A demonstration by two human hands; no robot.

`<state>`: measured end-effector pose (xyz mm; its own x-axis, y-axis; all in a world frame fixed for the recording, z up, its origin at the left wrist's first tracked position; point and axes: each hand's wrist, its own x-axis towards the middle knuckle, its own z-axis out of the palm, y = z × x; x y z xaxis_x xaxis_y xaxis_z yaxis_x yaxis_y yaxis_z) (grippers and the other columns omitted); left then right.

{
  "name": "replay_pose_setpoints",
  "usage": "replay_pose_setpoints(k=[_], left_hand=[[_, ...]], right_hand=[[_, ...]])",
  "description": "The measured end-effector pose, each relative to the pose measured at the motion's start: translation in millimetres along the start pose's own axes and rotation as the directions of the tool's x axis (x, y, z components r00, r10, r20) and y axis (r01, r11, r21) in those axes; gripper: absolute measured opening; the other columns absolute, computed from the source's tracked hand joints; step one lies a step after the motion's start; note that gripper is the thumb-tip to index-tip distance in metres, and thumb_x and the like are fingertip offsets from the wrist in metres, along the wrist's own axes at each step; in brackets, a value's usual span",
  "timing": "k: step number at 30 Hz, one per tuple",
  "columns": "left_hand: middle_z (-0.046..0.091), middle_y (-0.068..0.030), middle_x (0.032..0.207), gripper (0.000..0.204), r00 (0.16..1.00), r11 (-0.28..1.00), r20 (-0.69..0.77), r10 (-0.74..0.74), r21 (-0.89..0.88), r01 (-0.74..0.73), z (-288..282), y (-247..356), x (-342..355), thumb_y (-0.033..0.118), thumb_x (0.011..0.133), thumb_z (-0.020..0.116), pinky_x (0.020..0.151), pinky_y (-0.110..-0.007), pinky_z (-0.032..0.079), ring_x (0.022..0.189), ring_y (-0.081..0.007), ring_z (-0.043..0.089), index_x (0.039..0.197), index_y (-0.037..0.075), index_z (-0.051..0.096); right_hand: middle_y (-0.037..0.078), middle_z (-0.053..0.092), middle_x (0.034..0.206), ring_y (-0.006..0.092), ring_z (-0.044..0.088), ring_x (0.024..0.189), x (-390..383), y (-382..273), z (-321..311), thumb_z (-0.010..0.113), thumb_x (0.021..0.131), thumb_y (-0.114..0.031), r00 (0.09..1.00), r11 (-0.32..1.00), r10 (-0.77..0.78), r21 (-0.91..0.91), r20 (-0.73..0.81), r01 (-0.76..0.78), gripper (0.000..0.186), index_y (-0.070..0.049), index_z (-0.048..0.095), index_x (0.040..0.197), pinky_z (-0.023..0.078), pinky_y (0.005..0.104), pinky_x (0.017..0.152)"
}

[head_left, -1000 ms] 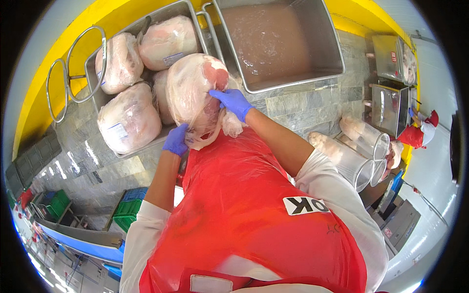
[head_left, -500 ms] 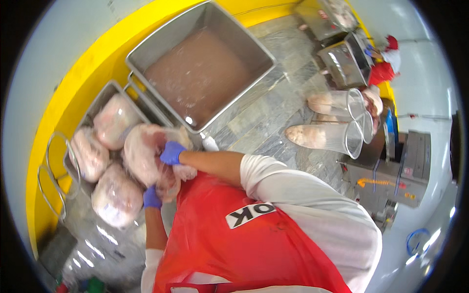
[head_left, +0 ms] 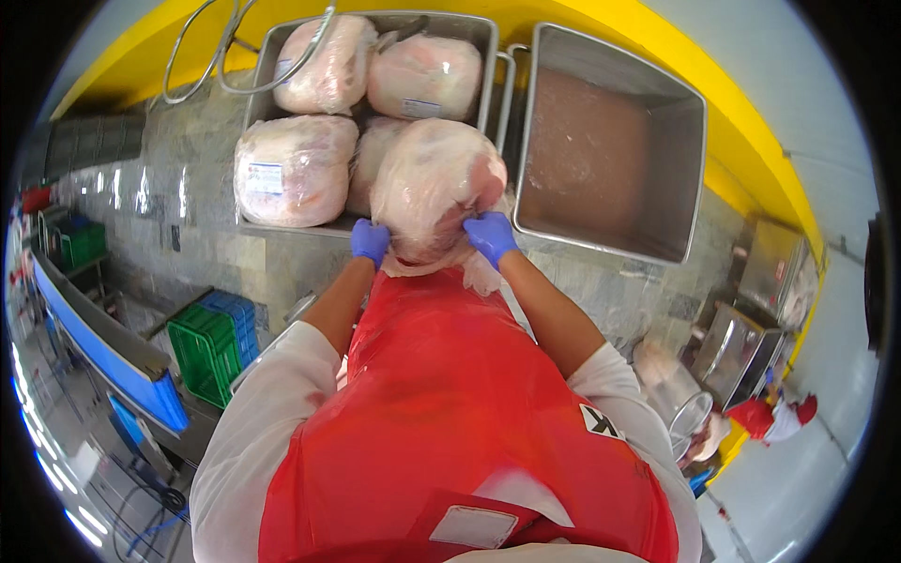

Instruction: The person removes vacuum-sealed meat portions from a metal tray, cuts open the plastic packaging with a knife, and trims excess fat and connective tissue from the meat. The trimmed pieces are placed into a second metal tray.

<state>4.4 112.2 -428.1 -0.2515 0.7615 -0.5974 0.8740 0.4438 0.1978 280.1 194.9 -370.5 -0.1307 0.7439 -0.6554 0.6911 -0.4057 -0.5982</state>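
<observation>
Both my hands wear blue gloves. A large, rounded bundle of pale meat in clear plastic (head_left: 427,183) is between them, close in front of my red apron. My left hand (head_left: 371,241) is closed on its lower left edge. My right hand (head_left: 490,236) is closed on the loose plastic at its lower right, beside a patch of darker red meat. The bundle overlaps the near rim of a metal tub (head_left: 491,66), which holds several more wrapped meat bundles (head_left: 296,174), some with white labels. Part of one lies hidden behind mine.
A second metal tub (head_left: 704,141) with brownish liquid stands to the right. Curved metal hoops (head_left: 221,56) rise at the far left. Green and blue crates (head_left: 205,352) and a blue-edged conveyor (head_left: 113,328) are on the left. At the right, another person (head_left: 774,416) works near metal bins (head_left: 737,352).
My view has turned leftward, so the tubs now lie straight ahead. The bundle is still in my hands and now appears in front of me, over the tub's near edge.
</observation>
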Motion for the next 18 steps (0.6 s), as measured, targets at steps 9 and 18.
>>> replay_pose_setpoints(k=[9,18], left_hand=[[0.07,-0.0245,0.098,0.033,0.934,0.698,-0.117,-0.336,-0.698,0.164,-21.5,12.6,14.3,0.021,0.079,0.064,0.084,-0.046,0.053,0.094,-0.0393,0.068,0.103,-0.002,0.066],[0.07,-0.0205,0.094,0.047,0.789,0.74,-0.605,0.103,-0.483,-0.467,-57.2,17.4,46.0,0.034,0.085,0.072,0.084,-0.045,0.053,0.09,-0.0342,0.069,0.114,-0.001,0.061]], right_hand=[[0.014,0.061,0.075,0.0287,0.061,0.069,-43.4,-24.0,-15.5,0.069,0.085,-0.027,0.964,0.975,-0.223,-0.052,-0.143,0.218,0.028,-0.007,0.068,0.105,0.051,0.0383,0.07],[0.014,0.066,0.087,0.0361,0.067,0.079,-69.6,-90.0,-14.4,0.064,0.088,-0.028,0.83,0.755,-0.426,-0.363,0.36,0.546,0.069,-0.033,0.038,0.151,0.055,0.0442,0.073]])
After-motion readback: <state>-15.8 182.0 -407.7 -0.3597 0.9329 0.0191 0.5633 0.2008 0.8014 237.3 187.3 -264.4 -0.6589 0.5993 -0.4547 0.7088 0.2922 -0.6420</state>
